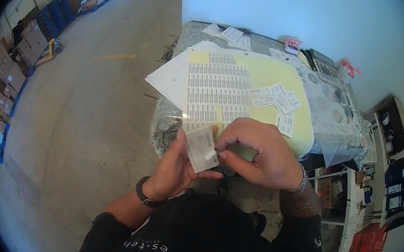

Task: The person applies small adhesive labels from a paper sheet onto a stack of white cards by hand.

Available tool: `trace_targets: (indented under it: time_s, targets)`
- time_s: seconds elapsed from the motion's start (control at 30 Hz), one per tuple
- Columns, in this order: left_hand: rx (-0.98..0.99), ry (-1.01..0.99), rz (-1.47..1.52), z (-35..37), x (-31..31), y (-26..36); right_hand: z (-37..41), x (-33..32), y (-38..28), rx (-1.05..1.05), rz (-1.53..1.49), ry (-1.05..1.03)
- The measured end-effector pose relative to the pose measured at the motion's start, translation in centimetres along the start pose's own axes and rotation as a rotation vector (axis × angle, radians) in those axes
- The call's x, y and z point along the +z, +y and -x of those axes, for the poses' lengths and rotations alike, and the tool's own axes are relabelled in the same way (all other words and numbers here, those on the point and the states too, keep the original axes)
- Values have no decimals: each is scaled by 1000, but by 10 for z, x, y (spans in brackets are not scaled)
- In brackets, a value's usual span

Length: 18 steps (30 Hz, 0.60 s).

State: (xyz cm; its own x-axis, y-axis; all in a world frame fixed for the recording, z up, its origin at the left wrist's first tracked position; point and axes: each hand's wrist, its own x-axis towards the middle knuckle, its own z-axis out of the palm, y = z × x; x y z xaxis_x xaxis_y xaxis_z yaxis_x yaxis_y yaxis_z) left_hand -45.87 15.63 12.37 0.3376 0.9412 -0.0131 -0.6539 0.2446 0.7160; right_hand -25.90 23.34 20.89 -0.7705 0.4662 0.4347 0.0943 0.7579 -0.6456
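A small white printed label (200, 150) lies tilted in my left hand (169, 169), its fingers and thumb wrapped about the edges. My right hand (261, 152) comes in from the right, with thumb and index finger pinched at the label's right edge, where a corner looks lifted. Just beyond both hands, a large yellow sheet (287, 76) covered in rows of printed labels (216, 84) spreads over the table. Several loose white labels (276, 97) lie on its right half, some overlapping.
The speckled table (192, 33) stands against a white wall. A calculator (324, 66) and more labels (232, 34) sit at its back. At right are shelves with dark binders (402, 173) and a red basket (367, 245). Boxes (32, 37) and a pallet jack (51, 51) line the left.
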Motion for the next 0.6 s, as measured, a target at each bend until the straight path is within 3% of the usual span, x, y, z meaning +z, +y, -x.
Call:
trace_targets:
  time_s: [0.17, 0.4, 0.6]
  targets:
    - [88, 42, -122, 2, 9, 4, 3, 5, 4, 44, -82, 53]
    - [27, 27, -14, -1, 1, -3, 5, 1, 1, 150, -115, 91]
    - [8, 54, -54, -1, 9, 0, 3, -6, -1, 102, -52, 42]
